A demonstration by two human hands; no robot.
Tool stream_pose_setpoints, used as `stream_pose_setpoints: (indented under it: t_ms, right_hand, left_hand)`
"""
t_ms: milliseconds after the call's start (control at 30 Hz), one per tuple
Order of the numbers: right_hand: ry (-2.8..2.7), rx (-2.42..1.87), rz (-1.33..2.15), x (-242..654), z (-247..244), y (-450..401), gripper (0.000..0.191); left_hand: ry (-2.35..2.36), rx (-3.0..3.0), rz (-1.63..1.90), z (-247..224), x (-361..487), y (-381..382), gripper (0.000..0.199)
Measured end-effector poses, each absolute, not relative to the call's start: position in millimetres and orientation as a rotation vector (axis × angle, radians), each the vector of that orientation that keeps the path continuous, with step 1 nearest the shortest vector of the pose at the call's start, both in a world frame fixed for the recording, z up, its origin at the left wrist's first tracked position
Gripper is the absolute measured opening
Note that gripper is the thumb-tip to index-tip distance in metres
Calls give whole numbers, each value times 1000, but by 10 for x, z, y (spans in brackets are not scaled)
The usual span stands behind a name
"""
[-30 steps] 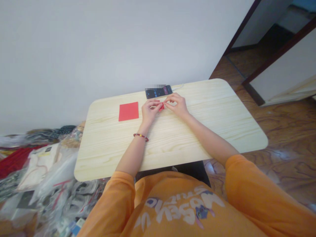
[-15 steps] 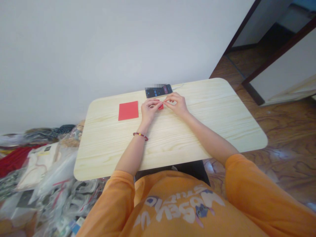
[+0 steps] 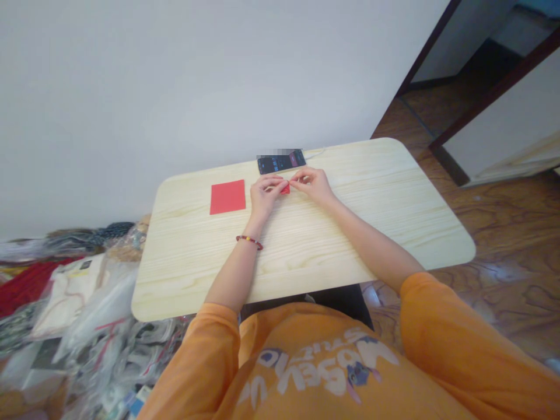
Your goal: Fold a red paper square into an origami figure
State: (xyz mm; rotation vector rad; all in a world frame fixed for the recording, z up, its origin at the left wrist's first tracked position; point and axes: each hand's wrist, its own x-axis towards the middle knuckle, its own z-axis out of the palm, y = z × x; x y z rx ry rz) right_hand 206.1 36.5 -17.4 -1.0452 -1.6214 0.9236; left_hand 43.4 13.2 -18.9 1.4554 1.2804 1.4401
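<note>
My left hand (image 3: 264,195) and my right hand (image 3: 311,184) meet over the middle of a pale wooden table (image 3: 332,233). Their fingertips pinch a small folded piece of red paper (image 3: 285,189), and most of it is hidden by my fingers. To the left of my left hand, a flat square sheet of red paper (image 3: 227,197) lies on the tabletop, not touching either hand. A black smartphone (image 3: 280,163) lies just beyond my fingers, near the far edge. A beaded bracelet (image 3: 249,241) circles my left wrist.
A white wall (image 3: 175,87) rises behind the table. Heaped plastic bags and fabric (image 3: 83,326) sit below the table's left side. A polished wooden floor (image 3: 511,233) spreads to the right, with a dark-framed doorway (image 3: 441,76) beyond it.
My fingertips have closed in a little around the small red paper, leaving less of it showing. The flat red sheet and the phone stay in place.
</note>
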Motion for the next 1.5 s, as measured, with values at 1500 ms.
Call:
stream_pose_setpoints:
  t_ms: [1500]
  right_hand:
    - [-1198,-1078,1555,2043,-84,337,22]
  left_hand:
    - [1207,1608,1571,-264,440,153,5]
